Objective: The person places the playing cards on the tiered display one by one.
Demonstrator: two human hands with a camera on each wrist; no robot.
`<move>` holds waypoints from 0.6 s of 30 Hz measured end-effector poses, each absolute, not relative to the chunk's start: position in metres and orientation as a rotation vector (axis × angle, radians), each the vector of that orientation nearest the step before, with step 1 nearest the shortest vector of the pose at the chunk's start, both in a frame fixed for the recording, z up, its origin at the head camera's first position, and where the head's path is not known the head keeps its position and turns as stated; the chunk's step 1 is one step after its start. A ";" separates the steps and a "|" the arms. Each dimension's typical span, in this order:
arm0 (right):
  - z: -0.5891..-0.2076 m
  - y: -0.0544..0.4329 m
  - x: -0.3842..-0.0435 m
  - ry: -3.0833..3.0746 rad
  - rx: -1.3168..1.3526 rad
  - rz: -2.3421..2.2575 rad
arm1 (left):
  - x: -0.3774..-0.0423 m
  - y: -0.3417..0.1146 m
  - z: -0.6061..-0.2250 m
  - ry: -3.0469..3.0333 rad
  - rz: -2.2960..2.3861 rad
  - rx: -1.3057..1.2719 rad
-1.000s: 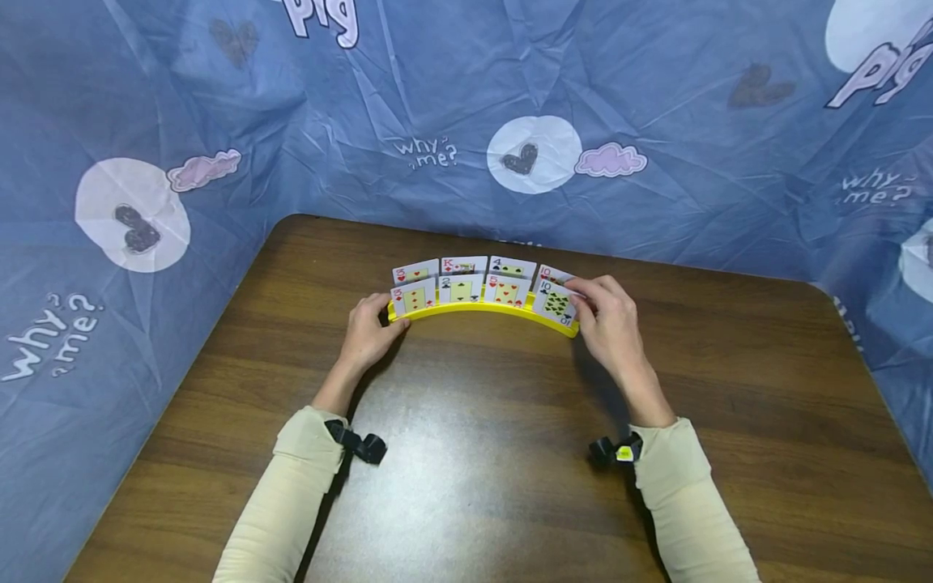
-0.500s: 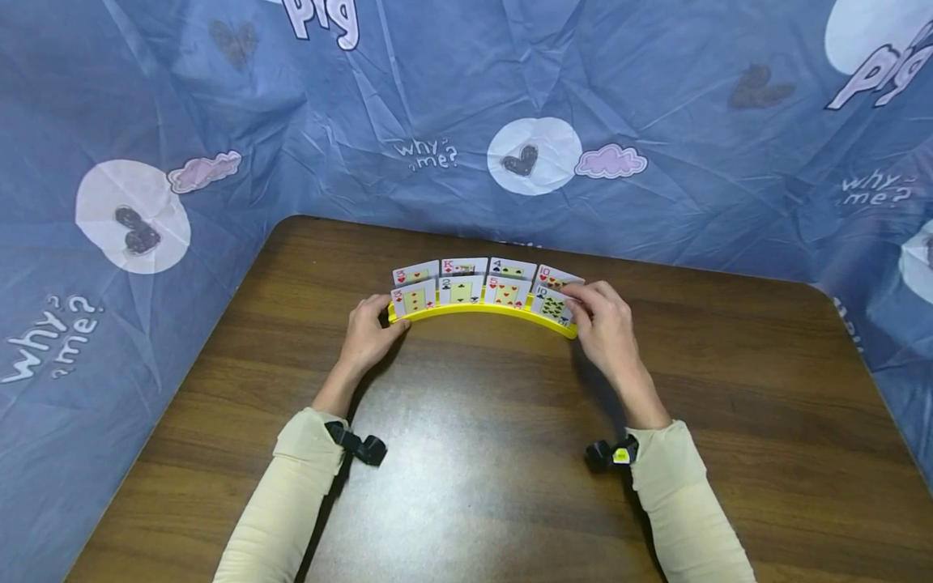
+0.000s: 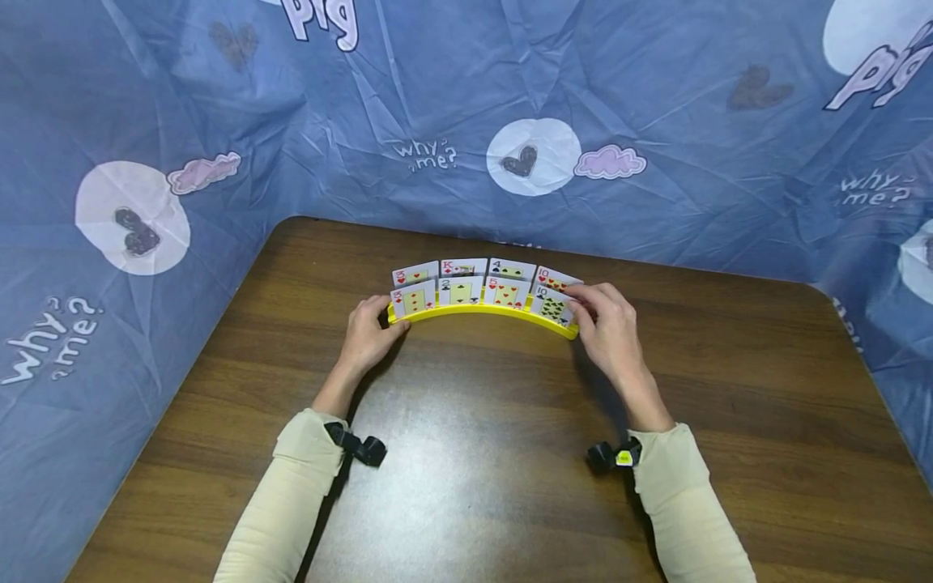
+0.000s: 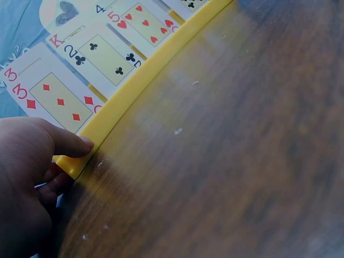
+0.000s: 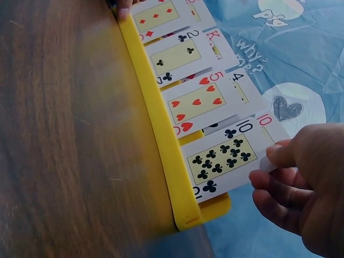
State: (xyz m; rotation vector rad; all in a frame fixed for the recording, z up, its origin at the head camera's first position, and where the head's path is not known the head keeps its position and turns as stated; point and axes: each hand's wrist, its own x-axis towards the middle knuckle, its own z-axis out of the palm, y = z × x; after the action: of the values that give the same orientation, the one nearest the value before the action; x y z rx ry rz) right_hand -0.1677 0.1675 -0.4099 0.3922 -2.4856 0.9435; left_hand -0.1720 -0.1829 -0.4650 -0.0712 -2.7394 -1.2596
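A curved yellow card holder (image 3: 474, 308) stands on the table with two rows of playing cards upright in it. My left hand (image 3: 366, 332) grips its left end, the thumb on the front edge beside the three of diamonds (image 4: 60, 102). At the opposite end my right hand (image 3: 611, 334) pinches the upper right corner of the ten of clubs (image 5: 223, 156), whose lower edge sits at the front slot. Between them in the front row are the two of clubs (image 4: 102, 56) and the five of hearts (image 5: 196, 101). The back row is partly hidden, including a red ten (image 3: 555, 277).
The brown wooden table (image 3: 466, 453) extends around the holder. A blue printed cloth (image 3: 350, 105) hangs behind the table and along its sides. Black wrist cameras sit on both forearms.
The ten of clubs has shifted slightly down and left with my right hand, showing more of the red ten behind. My left hand and the holder look unchanged.
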 end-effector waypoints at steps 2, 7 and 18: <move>-0.410 0.169 -0.166 -2.485 0.379 0.949 | -0.172 -0.183 -0.465 -2.736 -1.258 -0.075; -0.411 0.177 -0.159 -2.480 0.324 0.971 | -0.173 -0.182 -0.466 -2.732 -1.259 -0.089; -0.416 0.208 -0.146 -2.619 0.158 0.962 | -0.172 -0.196 -0.457 -2.765 -1.476 -0.103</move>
State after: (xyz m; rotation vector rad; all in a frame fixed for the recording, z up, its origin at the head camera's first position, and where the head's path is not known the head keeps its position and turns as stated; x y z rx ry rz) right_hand -0.1460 0.2080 -0.4156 0.1581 -2.6194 0.9617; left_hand -0.1715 -0.1958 -0.4568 -0.1031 -2.7654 -1.4757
